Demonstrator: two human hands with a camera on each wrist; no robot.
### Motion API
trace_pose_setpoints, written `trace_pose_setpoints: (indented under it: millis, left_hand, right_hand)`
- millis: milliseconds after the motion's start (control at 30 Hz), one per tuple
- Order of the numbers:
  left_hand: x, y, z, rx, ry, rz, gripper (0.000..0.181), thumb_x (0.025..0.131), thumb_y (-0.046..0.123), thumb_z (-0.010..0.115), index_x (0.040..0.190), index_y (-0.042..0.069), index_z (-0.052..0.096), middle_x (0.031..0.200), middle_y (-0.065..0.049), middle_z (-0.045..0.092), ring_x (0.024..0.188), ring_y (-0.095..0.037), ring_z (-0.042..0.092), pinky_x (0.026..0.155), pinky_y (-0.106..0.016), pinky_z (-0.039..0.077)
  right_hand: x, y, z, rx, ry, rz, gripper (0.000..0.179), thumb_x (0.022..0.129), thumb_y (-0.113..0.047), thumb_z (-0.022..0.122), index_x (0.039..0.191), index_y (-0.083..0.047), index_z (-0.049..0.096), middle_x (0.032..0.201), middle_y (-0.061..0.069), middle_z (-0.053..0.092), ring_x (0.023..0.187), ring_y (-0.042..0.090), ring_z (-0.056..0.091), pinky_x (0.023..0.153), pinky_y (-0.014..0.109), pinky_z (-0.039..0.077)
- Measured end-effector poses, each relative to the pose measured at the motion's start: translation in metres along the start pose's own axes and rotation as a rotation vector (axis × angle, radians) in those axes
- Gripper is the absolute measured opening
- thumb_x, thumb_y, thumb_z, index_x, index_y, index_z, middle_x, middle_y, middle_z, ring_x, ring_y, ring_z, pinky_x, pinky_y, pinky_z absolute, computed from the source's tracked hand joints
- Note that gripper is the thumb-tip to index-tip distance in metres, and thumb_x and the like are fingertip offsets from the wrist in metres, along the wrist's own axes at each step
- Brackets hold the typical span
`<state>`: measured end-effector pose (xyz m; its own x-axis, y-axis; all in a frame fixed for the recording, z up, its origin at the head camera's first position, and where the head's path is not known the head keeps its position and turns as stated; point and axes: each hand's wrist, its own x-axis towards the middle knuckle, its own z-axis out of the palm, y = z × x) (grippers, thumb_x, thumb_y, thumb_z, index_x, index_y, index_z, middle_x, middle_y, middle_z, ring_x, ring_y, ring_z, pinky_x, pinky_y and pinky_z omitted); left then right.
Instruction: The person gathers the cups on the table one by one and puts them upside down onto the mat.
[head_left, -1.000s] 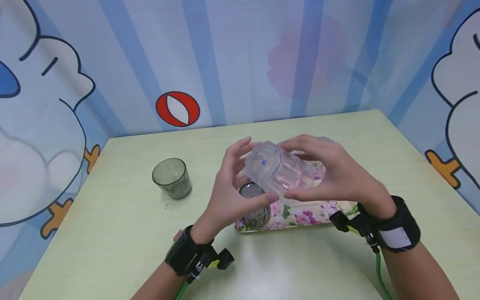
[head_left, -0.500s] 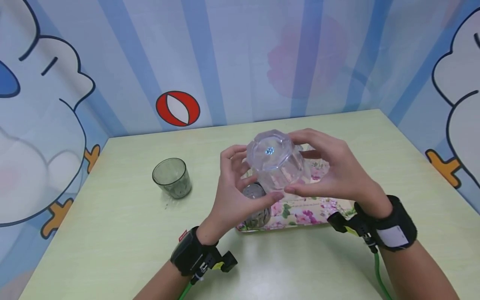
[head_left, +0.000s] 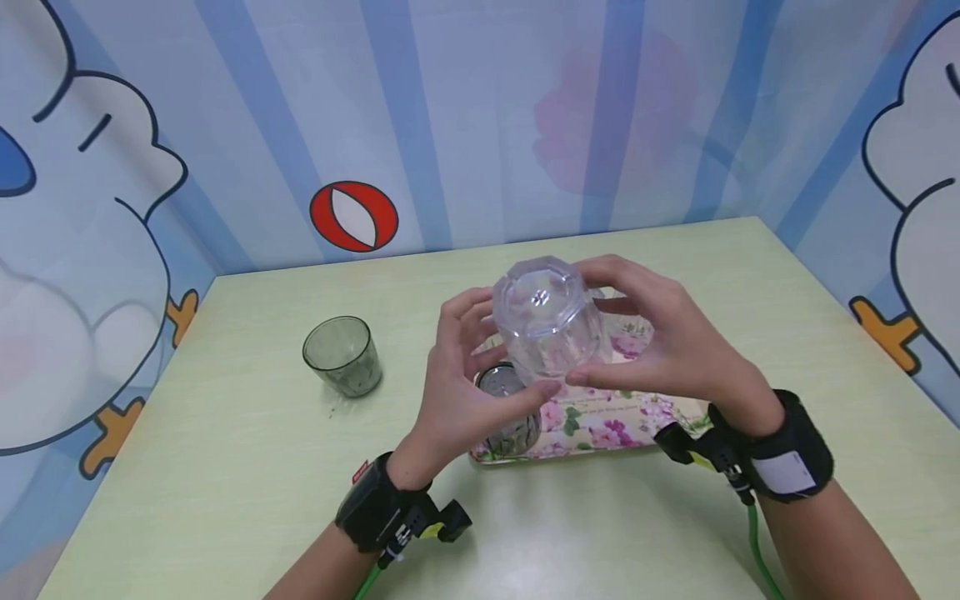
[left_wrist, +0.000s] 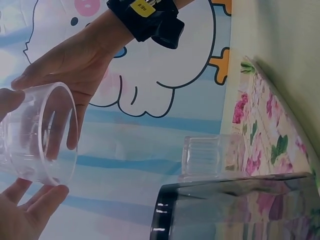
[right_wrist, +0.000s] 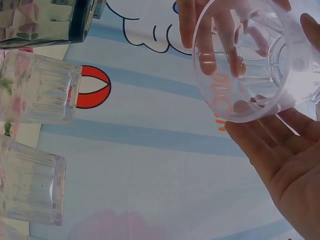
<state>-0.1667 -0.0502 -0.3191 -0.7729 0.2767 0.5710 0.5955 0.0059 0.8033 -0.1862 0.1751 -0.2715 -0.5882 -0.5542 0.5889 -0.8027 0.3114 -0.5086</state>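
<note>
A clear faceted plastic cup (head_left: 551, 325) is up in the air, its octagonal base tilted toward the head camera and its mouth facing away and down. My left hand (head_left: 465, 383) holds its left side, with the thumb low and fingers spread behind. From the other side my right hand (head_left: 667, 333) grips it between thumb and fingers. In the left wrist view the cup's round rim (left_wrist: 59, 135) shows, and orange lettering shows by the cup (right_wrist: 220, 95) in the right wrist view. Beneath the hands lies a floral tray (head_left: 600, 429), with a dark grey glass (head_left: 513, 425) upright at its left end.
A greenish smoky glass (head_left: 345, 358) stands on the pale table (head_left: 247, 450), left of the tray. Two more clear cups, one nearer (right_wrist: 40, 87) and one lower (right_wrist: 32, 182), stand on the tray behind the hands. A printed curtain backs the table.
Between the first two frames the cup turned so its base faces the camera more and rose slightly. Since then the hands and cup have stayed almost still.
</note>
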Motion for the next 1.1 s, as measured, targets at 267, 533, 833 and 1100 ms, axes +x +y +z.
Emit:
trace_pose_setpoints:
  millis: [267, 533, 833, 1100]
  left_hand:
    - [0.0, 0.004, -0.002, 0.082, -0.017, 0.012, 0.088, 0.069, 0.003, 0.081, 0.143, 0.013, 0.034, 0.142, -0.01, 0.052, 0.128, -0.026, 0.055, 0.099, -0.035, 0.054]
    - [0.0, 0.003, 0.001, 0.136, -0.051, 0.021, 0.087, 0.069, 0.004, 0.082, 0.144, 0.013, 0.039, 0.143, -0.009, 0.051, 0.13, -0.024, 0.054, 0.1, -0.035, 0.053]
    - [0.001, 0.004, 0.0, 0.156, -0.088, 0.002, 0.088, 0.07, 0.006, 0.081, 0.146, 0.016, 0.037, 0.145, -0.007, 0.049, 0.132, -0.024, 0.052, 0.1, -0.035, 0.053]
    - [0.004, 0.015, -0.003, 0.255, -0.081, -0.002, 0.092, 0.07, 0.014, 0.085, 0.147, 0.022, 0.036, 0.146, -0.001, 0.048, 0.131, -0.016, 0.052, 0.101, -0.03, 0.052]
  right_hand:
    - [0.0, 0.0, -0.004, -0.009, -0.035, 0.059, 0.082, 0.065, -0.007, 0.086, 0.137, -0.008, 0.048, 0.13, 0.008, 0.059, 0.115, 0.001, 0.056, 0.088, 0.024, 0.057]
    - [0.0, 0.002, -0.006, 0.025, -0.019, 0.028, 0.078, 0.069, -0.002, 0.081, 0.139, -0.004, 0.046, 0.133, 0.014, 0.057, 0.115, -0.004, 0.054, 0.086, 0.016, 0.056]
    - [0.0, 0.003, -0.007, 0.04, 0.002, 0.017, 0.073, 0.068, -0.001, 0.081, 0.135, -0.005, 0.052, 0.127, 0.013, 0.061, 0.11, -0.003, 0.058, 0.081, 0.017, 0.058]
    - [-0.001, 0.003, -0.007, 0.036, 0.03, 0.028, 0.072, 0.064, -0.001, 0.083, 0.129, -0.006, 0.056, 0.12, 0.009, 0.064, 0.104, -0.003, 0.06, 0.078, 0.017, 0.059]
